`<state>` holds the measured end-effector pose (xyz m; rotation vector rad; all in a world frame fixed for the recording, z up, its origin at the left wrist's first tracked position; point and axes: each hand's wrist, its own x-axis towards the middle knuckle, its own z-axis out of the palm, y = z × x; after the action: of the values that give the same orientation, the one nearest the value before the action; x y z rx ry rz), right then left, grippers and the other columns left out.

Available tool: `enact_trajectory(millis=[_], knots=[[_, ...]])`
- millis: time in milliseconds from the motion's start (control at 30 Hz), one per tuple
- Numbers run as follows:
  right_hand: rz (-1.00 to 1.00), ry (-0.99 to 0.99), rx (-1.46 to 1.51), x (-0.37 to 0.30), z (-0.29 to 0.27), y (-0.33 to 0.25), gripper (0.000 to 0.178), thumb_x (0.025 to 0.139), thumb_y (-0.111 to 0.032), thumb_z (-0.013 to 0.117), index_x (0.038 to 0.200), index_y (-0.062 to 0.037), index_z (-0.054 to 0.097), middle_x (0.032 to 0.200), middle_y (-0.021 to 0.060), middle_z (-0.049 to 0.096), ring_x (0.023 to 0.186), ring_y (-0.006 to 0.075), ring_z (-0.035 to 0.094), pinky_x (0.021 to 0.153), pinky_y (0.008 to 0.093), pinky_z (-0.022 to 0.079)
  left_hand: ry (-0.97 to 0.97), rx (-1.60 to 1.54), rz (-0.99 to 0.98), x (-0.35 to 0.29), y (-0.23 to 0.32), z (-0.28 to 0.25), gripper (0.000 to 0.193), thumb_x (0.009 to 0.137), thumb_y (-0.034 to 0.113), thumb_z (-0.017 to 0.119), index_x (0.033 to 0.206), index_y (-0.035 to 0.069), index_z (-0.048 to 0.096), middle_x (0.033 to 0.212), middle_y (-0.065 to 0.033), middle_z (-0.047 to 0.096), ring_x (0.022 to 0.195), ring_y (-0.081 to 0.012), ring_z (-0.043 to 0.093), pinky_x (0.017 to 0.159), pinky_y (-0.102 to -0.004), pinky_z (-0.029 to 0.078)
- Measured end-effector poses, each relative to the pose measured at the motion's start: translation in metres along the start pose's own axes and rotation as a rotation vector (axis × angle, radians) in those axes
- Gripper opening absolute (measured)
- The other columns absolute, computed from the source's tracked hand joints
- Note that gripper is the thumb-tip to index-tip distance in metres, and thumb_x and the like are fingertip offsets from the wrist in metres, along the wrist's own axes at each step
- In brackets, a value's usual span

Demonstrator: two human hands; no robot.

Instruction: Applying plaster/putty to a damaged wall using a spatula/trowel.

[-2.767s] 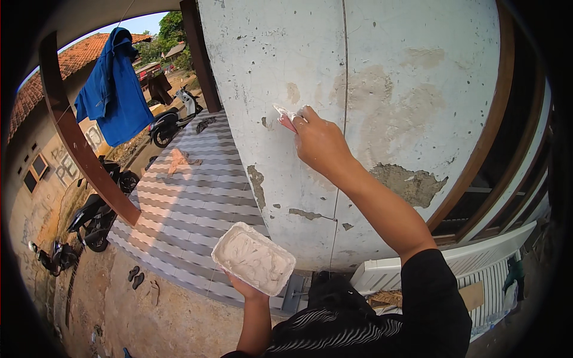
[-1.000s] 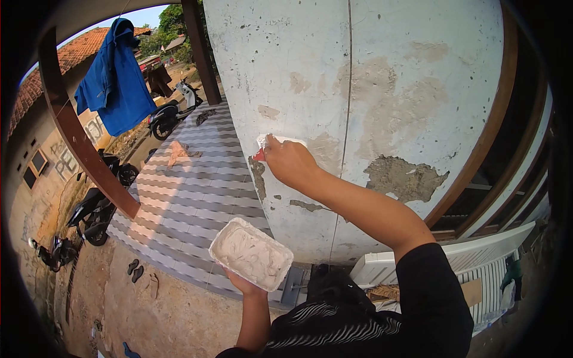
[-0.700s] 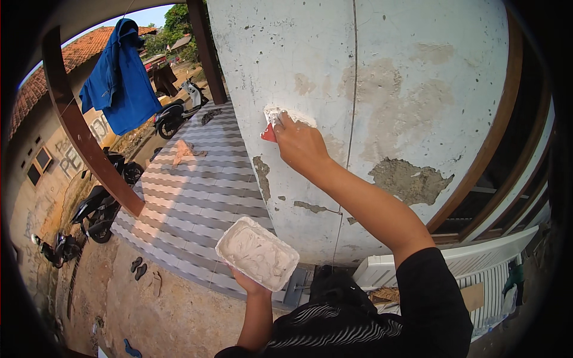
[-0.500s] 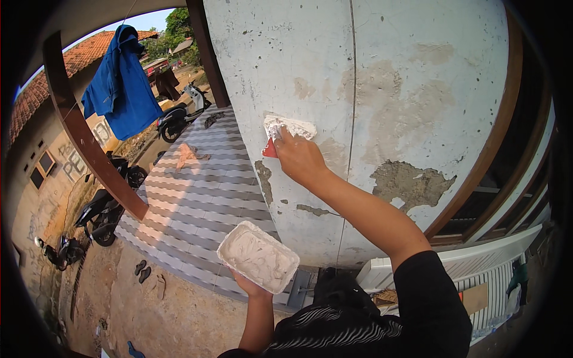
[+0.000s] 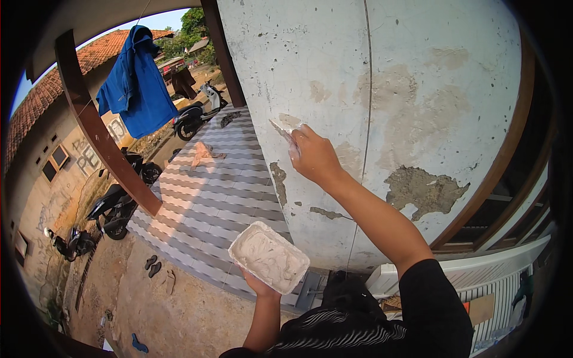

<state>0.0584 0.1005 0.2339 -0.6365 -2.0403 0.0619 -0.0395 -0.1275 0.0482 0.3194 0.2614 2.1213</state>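
Note:
My right hand (image 5: pixel 314 154) is closed round a putty knife (image 5: pixel 283 131), held up at the pale wall (image 5: pixel 286 65). The blade shows almost edge-on, smeared with white; I cannot tell whether it touches the wall. Just beyond the fingers, a patch of beige putty (image 5: pixel 290 120) shows on the wall near its left edge. Lower down, my left hand (image 5: pixel 261 284) supports a white rectangular tub (image 5: pixel 237 263) from beneath, its fingers mostly hidden. Pale, creamy putty (image 5: pixel 271 258) with a stirred surface fills much of the tub.
Bare grey plaster (image 5: pixel 427 190) shows where paint has flaked. A thin dark cable (image 5: pixel 369 71) runs down the wall. To the left are a striped tiled floor (image 5: pixel 209 203), a brown post (image 5: pixel 110 134), a hanging blue garment (image 5: pixel 140 89) and parked motorbikes (image 5: pixel 113 209). Sandals (image 5: pixel 154 267) lie below.
The putty knife has turned from facing the wall broadly to nearly edge-on, uncovering the putty patch. The whole view has shifted slightly; the left hand still supports the tub.

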Motion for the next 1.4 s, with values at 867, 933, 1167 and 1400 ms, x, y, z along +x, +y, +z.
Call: enact_trajectory(millis=[867, 933, 1167, 1400], knots=[[0.141, 0.111, 0.162, -0.032, 0.007, 0.024, 0.02, 0.084, -0.009, 0.063, 0.1, 0.0028, 0.06, 0.091, 0.0183, 0.058, 0.083, 0.0398, 0.06, 0.073, 0.0445, 0.049, 0.022, 0.032, -0.051, -0.002, -0.012, 0.0, 0.072, 0.097, 0.064, 0.031, 0.147, 0.013, 0.038, 0.145, -0.0116, 0.046, 0.128, -0.037, 0.05, 0.103, -0.0548, 0.045], [0.175, 0.086, 0.161, -0.024, 0.013, 0.019, 0.02, 0.084, -0.01, 0.063, 0.1, 0.0027, 0.06, 0.091, 0.0183, 0.058, 0.083, 0.0398, 0.06, 0.073, 0.0446, 0.049, 0.008, 0.041, -0.04, -0.002, -0.009, 0.0, 0.072, 0.097, 0.064, 0.031, 0.147, 0.013, 0.038, 0.145, -0.0115, 0.046, 0.128, -0.0368, 0.05, 0.103, -0.0548, 0.045], [0.246, 0.25, 0.111, -0.023, 0.009, 0.023, 0.017, 0.084, -0.008, 0.063, 0.097, 0.0022, 0.061, 0.09, 0.0185, 0.058, 0.083, 0.0398, 0.061, 0.073, 0.0445, 0.05, 0.001, 0.039, 0.01, -0.005, -0.005, 0.005, 0.071, 0.097, 0.063, 0.035, 0.147, 0.013, 0.038, 0.146, -0.011, 0.045, 0.129, -0.0353, 0.049, 0.104, -0.0535, 0.045], [0.103, 0.4, 0.04, -0.031, -0.002, 0.005, 0.021, 0.077, -0.002, 0.065, 0.098, 0.0005, 0.065, 0.101, 0.012, 0.06, 0.076, 0.0327, 0.064, 0.066, 0.0401, 0.053, -0.037, -0.009, -0.018, -0.007, -0.005, 0.001, 0.07, 0.098, 0.062, 0.033, 0.147, 0.013, 0.038, 0.147, -0.0108, 0.044, 0.13, -0.0354, 0.048, 0.105, -0.0529, 0.044]])
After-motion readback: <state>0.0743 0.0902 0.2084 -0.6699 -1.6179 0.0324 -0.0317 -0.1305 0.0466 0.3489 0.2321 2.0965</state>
